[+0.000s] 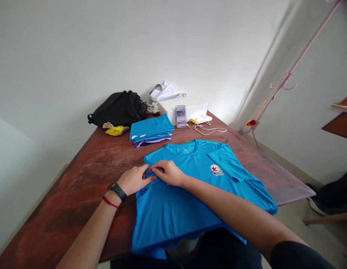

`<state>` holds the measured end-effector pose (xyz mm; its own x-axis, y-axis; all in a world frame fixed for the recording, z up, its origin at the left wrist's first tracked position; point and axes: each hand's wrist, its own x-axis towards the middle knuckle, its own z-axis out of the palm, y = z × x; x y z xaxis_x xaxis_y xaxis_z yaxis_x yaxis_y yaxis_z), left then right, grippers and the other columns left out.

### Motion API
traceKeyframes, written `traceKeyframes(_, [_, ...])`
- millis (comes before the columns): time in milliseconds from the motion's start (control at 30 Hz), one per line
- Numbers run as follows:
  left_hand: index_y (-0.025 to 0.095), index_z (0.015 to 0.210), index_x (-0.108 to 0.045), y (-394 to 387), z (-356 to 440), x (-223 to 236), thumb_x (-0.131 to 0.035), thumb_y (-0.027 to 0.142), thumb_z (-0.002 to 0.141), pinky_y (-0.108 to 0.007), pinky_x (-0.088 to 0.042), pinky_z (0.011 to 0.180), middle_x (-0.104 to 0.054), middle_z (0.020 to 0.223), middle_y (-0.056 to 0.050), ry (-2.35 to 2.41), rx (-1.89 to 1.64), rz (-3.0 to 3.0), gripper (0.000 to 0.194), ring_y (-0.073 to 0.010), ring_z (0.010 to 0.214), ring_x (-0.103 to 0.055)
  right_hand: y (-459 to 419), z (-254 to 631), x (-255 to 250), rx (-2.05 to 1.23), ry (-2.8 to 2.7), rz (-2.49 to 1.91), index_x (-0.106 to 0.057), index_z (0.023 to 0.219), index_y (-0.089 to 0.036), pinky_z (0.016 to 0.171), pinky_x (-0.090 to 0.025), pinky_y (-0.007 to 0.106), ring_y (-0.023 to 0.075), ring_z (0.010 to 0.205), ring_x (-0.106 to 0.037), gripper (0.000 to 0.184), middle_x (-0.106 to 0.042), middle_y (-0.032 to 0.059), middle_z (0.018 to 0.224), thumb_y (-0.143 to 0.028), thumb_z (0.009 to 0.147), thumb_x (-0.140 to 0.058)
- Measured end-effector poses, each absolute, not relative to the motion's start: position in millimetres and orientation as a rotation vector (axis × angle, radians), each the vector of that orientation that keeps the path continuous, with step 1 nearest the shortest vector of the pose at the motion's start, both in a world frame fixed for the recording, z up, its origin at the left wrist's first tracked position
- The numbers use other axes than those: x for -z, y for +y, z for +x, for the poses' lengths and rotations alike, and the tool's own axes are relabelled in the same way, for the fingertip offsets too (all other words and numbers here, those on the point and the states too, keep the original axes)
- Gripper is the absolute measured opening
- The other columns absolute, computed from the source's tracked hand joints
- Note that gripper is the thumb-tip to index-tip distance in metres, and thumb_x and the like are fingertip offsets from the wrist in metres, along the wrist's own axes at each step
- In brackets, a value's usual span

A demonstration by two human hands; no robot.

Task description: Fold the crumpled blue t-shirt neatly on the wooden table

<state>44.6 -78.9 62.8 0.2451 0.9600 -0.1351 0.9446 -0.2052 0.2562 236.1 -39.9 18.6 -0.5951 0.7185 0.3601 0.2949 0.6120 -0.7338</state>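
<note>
A blue T-shirt lies spread front side up, its collar pointing away from me and its lower hem hanging over the near table edge. A round badge with a red star shows on its chest. The sleeve on the right is laid inward over the body. At the shirt's left side, my left hand pinches the fabric near the sleeve, with a dark band and a red string on the wrist. Close against it, my right hand reaches across the shirt and pinches the same area. The fingertips partly hide the cloth between them.
Behind the shirt, a stack of folded shirts sits on the wooden table. A black backpack, a yellow packet, a white box and a white device with a cable stand farther back. A pink coat stand rises at right.
</note>
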Motion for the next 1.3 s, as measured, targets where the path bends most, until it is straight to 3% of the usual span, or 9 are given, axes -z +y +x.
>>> traceKeyframes(167, [0.024, 0.090, -0.063, -79, 40, -64, -0.065, 0.060, 0.081, -0.025, -0.030, 0.053, -0.067, 0.071, 0.000, 1.679, -0.134, 2.239, 0.037, -0.0212, 0.067, -0.066, -40, 236, -18, -0.801, -2.212, -0.800, -0.075, 0.101, -0.020, 0.068, -0.043, 0.021, 0.0142, 0.079, -0.066, 0.021, -0.075, 0.0027, 0.093, -0.023, 0.095, -0.056])
traceKeyframes(367, [0.021, 0.067, -0.060, -78, 35, -58, -0.066, 0.062, 0.079, -0.026, -0.026, 0.051, -0.061, 0.060, 0.000, 1.523, -0.180, 2.269, 0.043, -0.0177, 0.056, -0.057, -41, 236, -21, -0.792, -2.211, -0.832, -0.075, 0.101, -0.019, 0.074, -0.045, 0.022, 0.0155, 0.084, -0.068, 0.021, -0.075, 0.0040, 0.096, -0.025, 0.096, -0.056])
traceKeyframes(567, [0.019, 0.050, -0.041, -80, 33, -62, -0.061, 0.054, 0.085, -0.027, -0.018, 0.050, -0.040, 0.048, 0.004, 1.367, -0.091, 2.237, 0.053, -0.0107, 0.047, -0.035, -42, 237, -23, -0.783, -2.216, -0.859, -0.075, 0.103, -0.019, 0.074, -0.045, 0.023, 0.0155, 0.085, -0.068, 0.021, -0.075, 0.0046, 0.098, -0.025, 0.096, -0.055])
traceKeyframes(733, [0.019, 0.056, -0.039, -84, 36, -72, -0.059, 0.049, 0.088, -0.025, -0.020, 0.051, -0.034, 0.053, 0.006, 1.155, -0.102, 2.164, 0.049, -0.0096, 0.052, -0.029, -40, 238, -21, -0.632, -2.256, -0.902, -0.075, 0.103, -0.019, 0.084, -0.045, 0.027, 0.0173, 0.089, -0.064, 0.018, -0.072, 0.0054, 0.095, -0.022, 0.094, -0.059])
traceKeyframes(933, [0.019, 0.063, -0.036, -89, 47, -76, -0.060, 0.050, 0.089, -0.023, -0.024, 0.053, -0.034, 0.057, 0.007, 1.006, -0.200, 2.064, 0.047, -0.0088, 0.054, -0.031, -39, 239, -18, -0.478, -2.242, -1.156, -0.072, 0.115, -0.020, 0.097, -0.044, 0.034, 0.0214, 0.106, -0.057, 0.027, -0.063, 0.0089, 0.110, -0.026, 0.090, -0.065])
traceKeyframes(1067, [0.020, 0.073, -0.043, -93, 54, -72, -0.061, 0.051, 0.089, -0.021, -0.035, 0.052, -0.048, 0.057, 0.006, 0.948, -0.220, 1.851, 0.040, -0.0103, 0.050, -0.050, -41, 239, -22, -0.448, -2.282, -1.276, -0.070, 0.118, -0.020, 0.095, -0.045, 0.035, 0.0237, 0.106, -0.059, 0.031, -0.062, 0.0102, 0.111, -0.031, 0.089, -0.065])
traceKeyframes(1167, [0.018, 0.084, -0.051, -97, 60, -69, -0.063, 0.049, 0.089, -0.022, -0.044, 0.055, -0.063, 0.066, 0.001, 0.880, -0.257, 1.737, 0.034, -0.0141, 0.058, -0.063, -41, 239, -23, -0.436, -2.321, -1.317, -0.069, 0.119, -0.020, 0.091, -0.046, 0.035, 0.0240, 0.101, -0.061, 0.033, -0.062, 0.0102, 0.108, -0.033, 0.089, -0.065])
traceKeyframes(1300, [0.017, 0.104, -0.060, -100, 68, -69, -0.065, 0.046, 0.089, -0.021, -0.047, 0.054, -0.074, 0.091, -0.008, 0.769, -0.252, 1.700, 0.033, -0.0118, 0.061, -0.061, -41, 240, -25, -0.433, -2.361, -1.346, -0.068, 0.117, -0.020, 0.085, -0.046, 0.032, 0.0225, 0.094, -0.063, 0.032, -0.065, 0.0096, 0.105, -0.034, 0.088, -0.066])
